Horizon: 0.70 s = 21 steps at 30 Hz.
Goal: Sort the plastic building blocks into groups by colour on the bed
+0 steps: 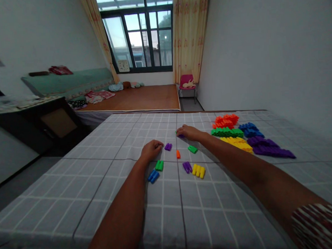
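Note:
My right hand (188,132) reaches over the far middle of the cloth. Its fingers close over a purple plastic block (181,136), mostly hidden beneath them. My left hand (152,149) rests on the cloth with curled fingers; whatever they may hold is hidden. Just right of its fingertips lies another purple block (168,147). Nearer me are a green block (159,165) and a blue block (153,176). Between my forearms sit a small orange piece (178,154), a green block (192,149), a purple block (187,167) and a yellow block (198,171).
At the right of the checked tablecloth (108,194) are rows of orange (224,121), green (227,132), yellow (237,144), blue (250,130) and purple blocks (270,147). Beyond the table stand a low bed (148,97) and a pink chair (186,79). A dark cabinet (57,121) is left.

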Available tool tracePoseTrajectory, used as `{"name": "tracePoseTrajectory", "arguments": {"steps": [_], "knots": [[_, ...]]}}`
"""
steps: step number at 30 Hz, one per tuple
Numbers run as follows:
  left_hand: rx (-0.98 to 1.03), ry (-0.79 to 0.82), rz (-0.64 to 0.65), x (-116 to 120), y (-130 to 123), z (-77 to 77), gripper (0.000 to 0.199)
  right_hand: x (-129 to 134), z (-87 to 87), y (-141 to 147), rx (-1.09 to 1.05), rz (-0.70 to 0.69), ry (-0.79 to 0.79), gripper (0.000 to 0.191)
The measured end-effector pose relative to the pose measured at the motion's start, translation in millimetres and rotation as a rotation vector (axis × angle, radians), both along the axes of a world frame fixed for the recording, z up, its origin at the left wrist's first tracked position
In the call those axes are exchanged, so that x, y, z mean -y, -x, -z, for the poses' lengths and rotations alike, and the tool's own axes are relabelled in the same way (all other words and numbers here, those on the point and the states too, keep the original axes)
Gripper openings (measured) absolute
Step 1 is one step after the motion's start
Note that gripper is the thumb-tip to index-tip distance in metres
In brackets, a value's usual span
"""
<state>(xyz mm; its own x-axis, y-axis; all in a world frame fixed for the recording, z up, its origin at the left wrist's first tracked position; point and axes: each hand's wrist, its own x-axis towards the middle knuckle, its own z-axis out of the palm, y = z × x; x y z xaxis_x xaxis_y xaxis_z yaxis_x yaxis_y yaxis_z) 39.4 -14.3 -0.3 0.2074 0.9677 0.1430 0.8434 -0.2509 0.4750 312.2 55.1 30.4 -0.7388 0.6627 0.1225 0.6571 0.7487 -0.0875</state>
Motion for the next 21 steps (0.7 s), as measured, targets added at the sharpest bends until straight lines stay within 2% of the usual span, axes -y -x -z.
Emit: {"name": "tracePoseTrajectory", "arguments": {"steps": [2, 6, 10, 13, 16, 18, 21], "knots": [[-0.007, -0.003, 0.003, -0.6, 0.6, 0.0, 0.029, 4.2, -2.5, 1.2, 0.040, 0.059, -0.054, 0.021], [-0.021, -0.010, 0.028, -2.0, 2.7, 0.0, 0.030, 20.8, -10.2, -6.7, -0.009, 0.208, -0.093, 0.027], [-0.039, -0.011, 0.041, -4.1, 5.1, -0.1, 0.032, 43.5, -22.7, -39.3, -0.121, 0.250, -0.077, 0.027], [-0.050, -0.012, 0.061, -5.9, 7.3, 0.2, 0.034, 59.5, -35.8, -93.3, -0.214, 0.367, -0.090, 0.030], [-0.055, -0.021, 0.073, -8.6, 10.1, 1.8, 0.034, 76.3, -49.9, -174.1, -0.226, 0.583, -0.143, 0.031], [-0.055, -0.025, 0.075, -10.4, 11.4, 2.8, 0.034, 90.9, -56.8, -233.0, -0.203, 0.752, -0.123, 0.029], [-0.061, -0.037, 0.059, -11.6, 11.5, 2.0, 0.035, 116.6, -58.7, -304.3, -0.226, 0.955, -0.092, 0.031]]}}
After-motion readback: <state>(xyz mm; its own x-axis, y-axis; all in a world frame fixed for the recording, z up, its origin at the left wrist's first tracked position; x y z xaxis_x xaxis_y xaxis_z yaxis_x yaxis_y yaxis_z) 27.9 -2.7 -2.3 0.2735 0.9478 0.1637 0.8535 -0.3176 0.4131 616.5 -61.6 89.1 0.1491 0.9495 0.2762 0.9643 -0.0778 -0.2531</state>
